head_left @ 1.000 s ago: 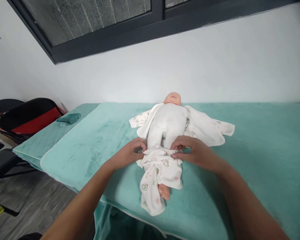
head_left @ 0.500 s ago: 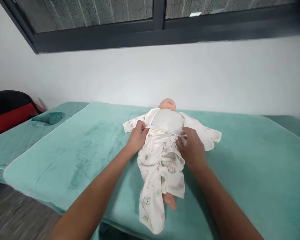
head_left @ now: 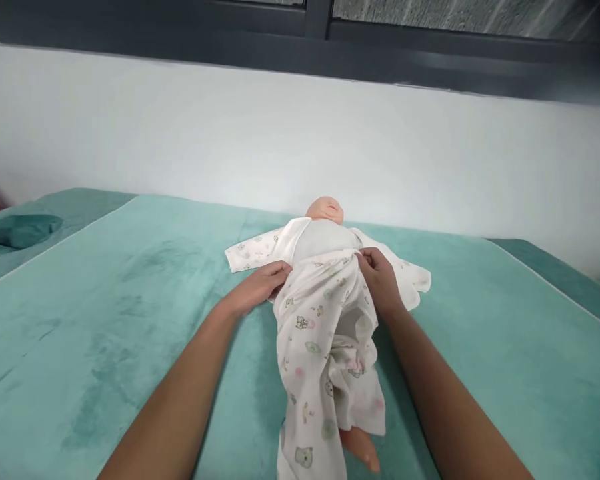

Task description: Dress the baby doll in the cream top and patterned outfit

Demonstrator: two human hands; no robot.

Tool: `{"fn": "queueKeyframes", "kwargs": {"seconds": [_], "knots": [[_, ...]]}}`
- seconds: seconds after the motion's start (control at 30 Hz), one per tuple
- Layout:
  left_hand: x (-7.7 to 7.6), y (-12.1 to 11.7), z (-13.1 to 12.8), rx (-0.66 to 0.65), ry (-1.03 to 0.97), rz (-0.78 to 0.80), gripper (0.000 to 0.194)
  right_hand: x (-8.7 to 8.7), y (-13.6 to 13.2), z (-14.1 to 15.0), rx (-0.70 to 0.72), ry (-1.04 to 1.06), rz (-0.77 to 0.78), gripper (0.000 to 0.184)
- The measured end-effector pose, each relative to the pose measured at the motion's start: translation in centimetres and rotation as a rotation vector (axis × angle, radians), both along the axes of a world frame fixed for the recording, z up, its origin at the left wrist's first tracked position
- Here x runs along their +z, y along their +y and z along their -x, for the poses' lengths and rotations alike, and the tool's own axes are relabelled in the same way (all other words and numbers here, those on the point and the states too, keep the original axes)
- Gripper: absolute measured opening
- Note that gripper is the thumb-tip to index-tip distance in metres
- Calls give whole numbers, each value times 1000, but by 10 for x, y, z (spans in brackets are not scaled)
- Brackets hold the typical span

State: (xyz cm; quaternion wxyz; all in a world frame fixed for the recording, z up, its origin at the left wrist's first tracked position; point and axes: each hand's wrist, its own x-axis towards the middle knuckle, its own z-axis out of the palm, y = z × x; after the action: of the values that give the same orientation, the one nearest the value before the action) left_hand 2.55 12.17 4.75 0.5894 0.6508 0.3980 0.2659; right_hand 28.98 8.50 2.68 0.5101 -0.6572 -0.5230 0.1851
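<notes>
Trousers (head_left: 305, 320): creased, printed white cloth, on the doll (head_left: 325, 238) from waist down. Fingers of the right hand (head_left: 381, 279) pinch the waistband at doll's side; left hand's (head_left: 261, 287) bend opposite, grip undetermined. Plush bed (head_left: 150, 300) beneath doll.

Left grip (head_left: 264, 288), right grip (head_left: 381, 280) bare; forearms (head_left: 177, 393) bare, tapering.

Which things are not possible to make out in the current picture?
Head view:
Whether arms of the doll fill the sleeves: cloth hides this.
Second foot: hidden by trousers or the bottom edge.
Grip of the left hand: its own fingers hide it.
Window: top edge cuts it off.
</notes>
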Motion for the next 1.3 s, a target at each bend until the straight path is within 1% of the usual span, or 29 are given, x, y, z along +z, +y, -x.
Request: {"fn": "queueKeyframes", "kwargs": {"seconds": [0.07, 0.13, 0.2, 0.27, 0.33, 0.4, 0.47, 0.53, 0.6, 0.7, 0.8, 0.83, 0.9, 0.93, 1.0, 1.07, 1.13, 1.23, 1.3], "knots": [[-2, 1, 4, -49, -26, -6, 26, -8, -3, -7, 58, 25, 40, 33], [-3, 2, 6, -87, -41, -8, 26, -12, -7, -18, 161, 37, 100, 36], [-3, 2, 8, -113, -27, 0, 26, -11, -11, -29, 297, 117, 168, 33], [-3, 2, 9, -108, -7, -3, 24, -9, -15, -35, 409, 223, 217, 31], [-2, 2, 9, -96, -9, -19, 23, -6, -17, -37, 473, 283, 246, 30], [-1, 0, 8, -95, -44, -46, 21, -3, -20, -36, 501, 295, 274, 29], [-2, -2, 5, -83, -74, -70, 20, -3, -21, -35, 498, 287, 292, 28], [-5, -3, 1, -27, -94, -80, 18, -4, -22, -33, 466, 272, 292, 27], [-11, -3, -4, 79, -106, -72, 17, -6, -22, -30, 398, 248, 262, 23], [-19, -1, -13, 280, -169, -65, 14, -12, -16, -20, 249, 207, 131, 16], [-20, 0, -25, 463, -248, -22, 14, -16, -6, -7, 130, 298, 8, 20], [-20, 0, -28, 505, -267, 3, 15, -17, -2, -4, 122, 359, -9, 24], [-18, -1, -35, 556, -318, 52, 15, -16, 4, 0, 155, 470, -18, 31], [-17, -1, -38, 558, -359, 76, 14, -15, 7, 0, 188, 510, -18, 34], [-18, 0, -43, 522, -443, 132, 14, -12, 11, -2, 272, 564, -11, 33], [-20, 3, -46, 450, -510, 191, 18, -11, 14, -5, 356, 599, 3, 30], [-21, 4, -47, 374, -561, 241, 24, -12, 15, -8, 409, 632, 24, 30], [-19, 3, -47, 299, -641, 279, 30, -15, 15, -10, 412, 680, 40, 33], [-17, 0, -47, 263, -668, 291, 30, -16, 14, -10, 379, 677, 34, 35]]}}
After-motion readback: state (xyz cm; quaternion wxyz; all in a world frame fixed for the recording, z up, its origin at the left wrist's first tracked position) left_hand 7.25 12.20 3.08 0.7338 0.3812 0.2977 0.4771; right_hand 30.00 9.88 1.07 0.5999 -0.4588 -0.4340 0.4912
